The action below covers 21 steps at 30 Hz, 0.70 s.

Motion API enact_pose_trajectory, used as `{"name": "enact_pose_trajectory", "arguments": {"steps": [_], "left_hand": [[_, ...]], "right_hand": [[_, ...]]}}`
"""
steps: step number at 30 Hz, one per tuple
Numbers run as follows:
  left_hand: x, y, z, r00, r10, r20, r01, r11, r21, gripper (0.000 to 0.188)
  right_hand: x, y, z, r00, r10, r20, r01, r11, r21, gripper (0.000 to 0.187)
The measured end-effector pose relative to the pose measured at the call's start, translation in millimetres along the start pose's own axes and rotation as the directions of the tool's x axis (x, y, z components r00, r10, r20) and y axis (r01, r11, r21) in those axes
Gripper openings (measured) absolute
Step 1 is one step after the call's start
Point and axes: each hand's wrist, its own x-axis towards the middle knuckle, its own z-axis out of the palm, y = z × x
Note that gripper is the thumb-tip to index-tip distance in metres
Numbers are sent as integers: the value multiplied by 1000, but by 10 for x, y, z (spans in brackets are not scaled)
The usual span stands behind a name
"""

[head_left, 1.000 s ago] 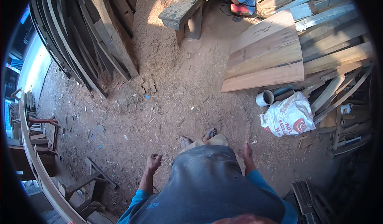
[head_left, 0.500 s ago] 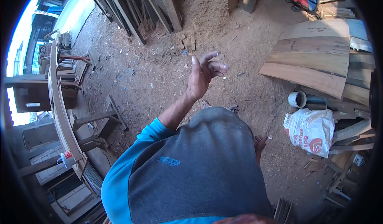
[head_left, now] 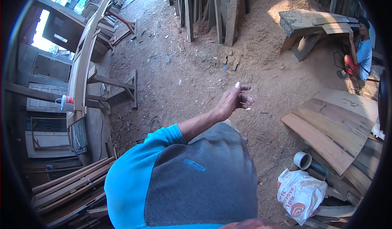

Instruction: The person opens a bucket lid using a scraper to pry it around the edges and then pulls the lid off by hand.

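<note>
My left hand (head_left: 234, 101) is held out in front of my body, over the dirt floor (head_left: 183, 94). Its thumb is raised and its fingers are loosely bent and apart, so the hand is open. I see nothing held in it, though a tiny pale spot shows at the lower fingers, too small to name. The hand touches nothing. My right hand is out of view.
Curved planks (head_left: 330, 125) lie stacked at right, near a white sack (head_left: 302, 194) and a pipe (head_left: 302, 160). A person in blue (head_left: 363, 55) sits by a wooden bench (head_left: 314, 23). Upright boards (head_left: 200, 13) stand ahead. A white bucket (head_left: 67, 102) rests on the left-hand planks (head_left: 83, 66).
The view has swung so that the person and bench at far right show more fully. My left hand remains raised with bent fingers. My right hand, earlier beside my body, has left the view.
</note>
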Motion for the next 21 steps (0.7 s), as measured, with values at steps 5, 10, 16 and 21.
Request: {"name": "enact_pose_trajectory", "arguments": {"steps": [5, 10, 16, 21], "left_hand": [[-59, 69, -456, 998, -26, -65, 17, 990, -139, 65], [-69, 360, -1091, 982, -123, -140, 97, 979, -182, 67], [-39, 605, -2311, 969, -85, -231, 171, 907, 385, 70], [-164, 188, -3542, 934, -172, -313, 354, 322, 878, 71]], "right_hand": [[121, -214, 535, 999, -38, 35, 40, 997, -58, 87], [102, -529, 1352, 994, -97, 52, 103, 986, -128, 84], [-141, -743, 2479, 982, -149, 114, 170, 962, -213, 81], [-463, -738, 3186, 978, -145, 151, 183, 941, -285, 79]]}}
